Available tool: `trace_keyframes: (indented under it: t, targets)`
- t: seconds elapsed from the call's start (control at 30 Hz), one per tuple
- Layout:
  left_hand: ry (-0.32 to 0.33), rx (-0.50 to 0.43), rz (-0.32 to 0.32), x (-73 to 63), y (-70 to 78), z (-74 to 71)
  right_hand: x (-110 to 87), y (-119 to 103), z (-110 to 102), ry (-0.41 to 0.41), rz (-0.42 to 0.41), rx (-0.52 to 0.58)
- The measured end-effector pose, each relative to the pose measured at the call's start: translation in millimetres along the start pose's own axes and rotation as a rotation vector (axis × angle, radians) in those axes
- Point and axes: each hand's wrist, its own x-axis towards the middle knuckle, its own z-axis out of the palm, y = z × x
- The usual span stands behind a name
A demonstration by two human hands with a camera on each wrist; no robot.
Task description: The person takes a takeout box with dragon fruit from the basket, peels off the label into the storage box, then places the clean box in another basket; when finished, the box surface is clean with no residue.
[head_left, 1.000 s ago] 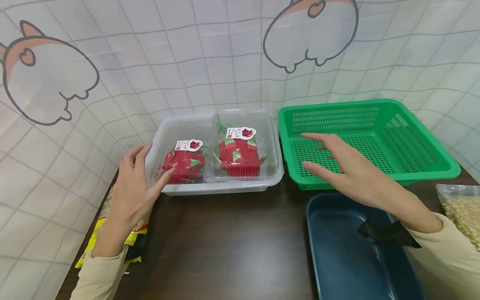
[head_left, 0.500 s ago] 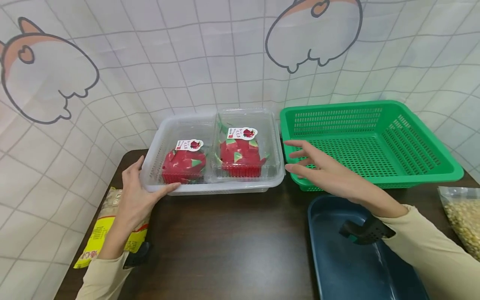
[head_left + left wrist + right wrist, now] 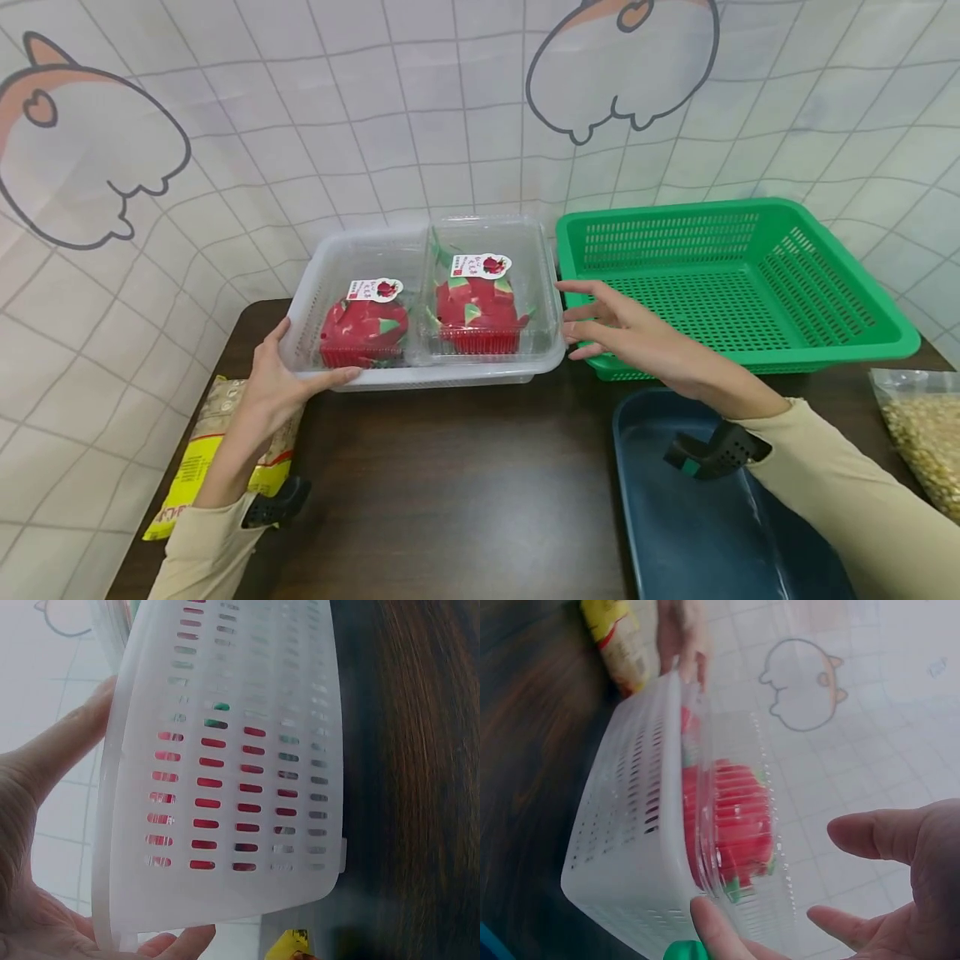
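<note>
A white perforated plastic basket (image 3: 450, 377) stands against the back cloth, holding two red dragon fruits in clear packaging. The left dragon fruit (image 3: 365, 327) sits lower; the right one (image 3: 480, 312) is in a clear plastic box (image 3: 528, 250) that rises above the rim. My left hand (image 3: 273, 392) grips the basket's front left corner, thumb over the front rim and fingers round the left side, as the left wrist view shows. At the right end, my right hand (image 3: 637, 337) has its fingers spread; one fingertip (image 3: 716, 926) is at the rim, and contact is unclear.
Right of the white basket stands a green perforated basket (image 3: 832, 354), partly behind my right hand. A dark blue tray (image 3: 690, 533) lies in front of it, under my right forearm. A yellow-labelled bag (image 3: 195, 467) lies at left, a clear bag of pale kernels (image 3: 915, 433) at right.
My left hand has come down onto the basket's front left corner and now grips it. My right hand has moved left, from over the green basket to the white basket's right end.
</note>
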Motion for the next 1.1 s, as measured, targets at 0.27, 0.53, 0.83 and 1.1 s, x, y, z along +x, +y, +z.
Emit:
trace_keyframes:
  t: [0.27, 0.53, 0.83, 1.1]
  targets:
    - [-0.032, -0.055, 0.003, 1.9, -1.5, 0.1, 4.0, 2.5, -4.5, -0.019, 0.048, 0.197]
    - [-0.029, -0.045, -0.015, 1.6, -2.5, 0.7, 5.9, 3.7, -5.0, -0.020, 0.049, 0.262]
    - [-0.024, -0.043, 0.005, -1.0, -1.2, 1.4, 6.7, 3.5, -4.8, 0.004, 0.058, 0.331]
    - [-0.034, -0.048, 0.007, -1.3, -0.7, -0.2, 8.7, 0.8, -2.0, 0.049, 0.075, 0.355]
